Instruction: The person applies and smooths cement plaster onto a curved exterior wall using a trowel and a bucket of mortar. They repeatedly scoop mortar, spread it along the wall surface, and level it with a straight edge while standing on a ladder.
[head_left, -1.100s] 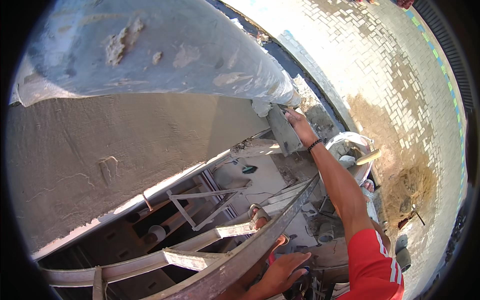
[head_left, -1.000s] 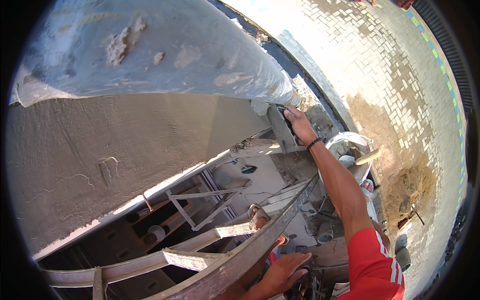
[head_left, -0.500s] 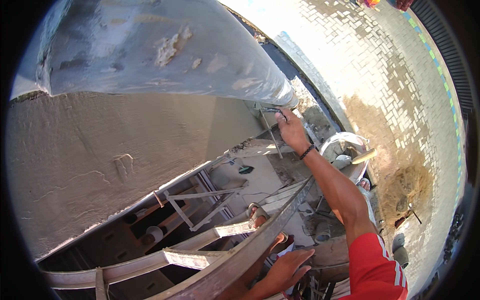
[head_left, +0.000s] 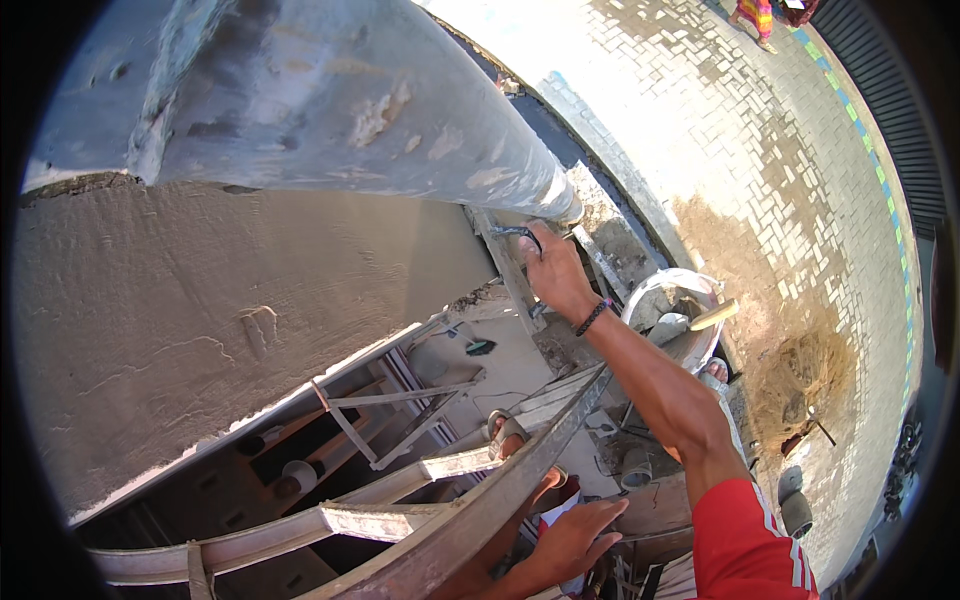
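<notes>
My right hand is closed round the dark curved handle of a plastering trowel. The trowel's long flat blade lies by the right end of a smooth grey plastered wall face, just below a pale grey round column. Lower down, my left hand has its fingers stretched out and holds nothing. It hovers beside the rail of a ladder. A sandalled foot rests on one of the rungs.
A white bucket with grey mix and a wooden-handled tool stands right of my forearm. A wooden frame and a green brush are below. Sand lies on the paving; people stand far off at upper right.
My right hand has moved left and slightly down with the trowel. The blade, seen nearly edge-on before, now shows more of its flat face. My left hand stays about where it was.
</notes>
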